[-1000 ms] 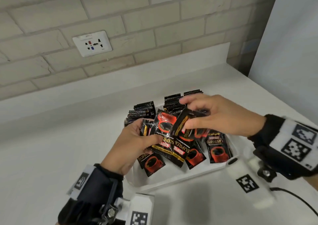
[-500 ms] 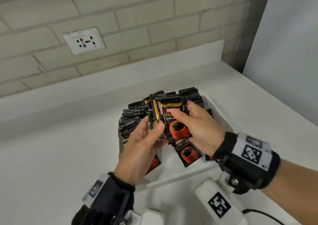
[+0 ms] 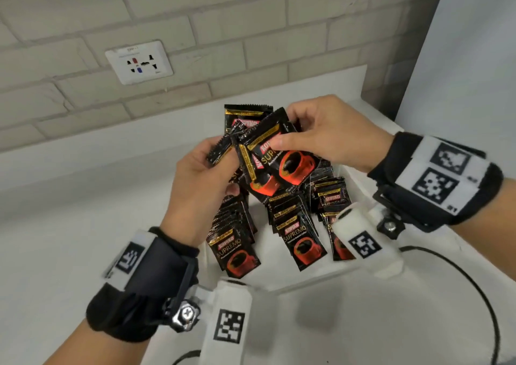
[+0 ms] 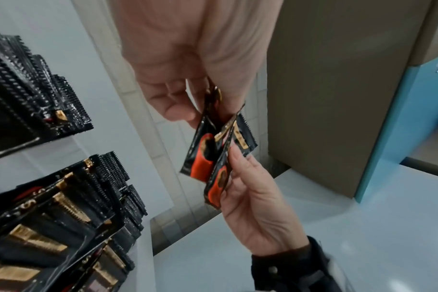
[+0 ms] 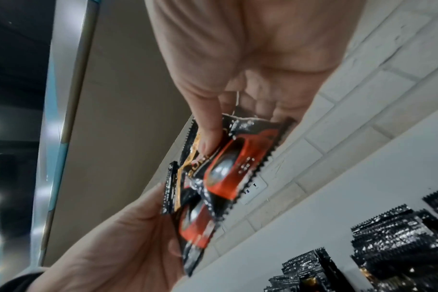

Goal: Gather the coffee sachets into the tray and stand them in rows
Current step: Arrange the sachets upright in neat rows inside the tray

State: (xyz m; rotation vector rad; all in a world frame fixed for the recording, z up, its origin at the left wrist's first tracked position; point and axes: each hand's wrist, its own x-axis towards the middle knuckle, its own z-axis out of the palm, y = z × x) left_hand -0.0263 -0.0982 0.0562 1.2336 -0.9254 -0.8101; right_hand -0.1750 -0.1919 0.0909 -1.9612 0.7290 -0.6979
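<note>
Both hands [image 3: 201,174] [image 3: 329,135] pinch sachets [image 3: 279,169], maybe 3, above tray [image 3: 307,278]

"KOPIKO" in a red band and "SUPREMO" beneath it are printed on the front sachet [image 3: 234,250] at the tray's near left, and again on the sachet beside it [image 3: 303,243]. "SUPREMO" is partly read on the held sachet [image 3: 290,163]. Smaller print is illegible.
</note>
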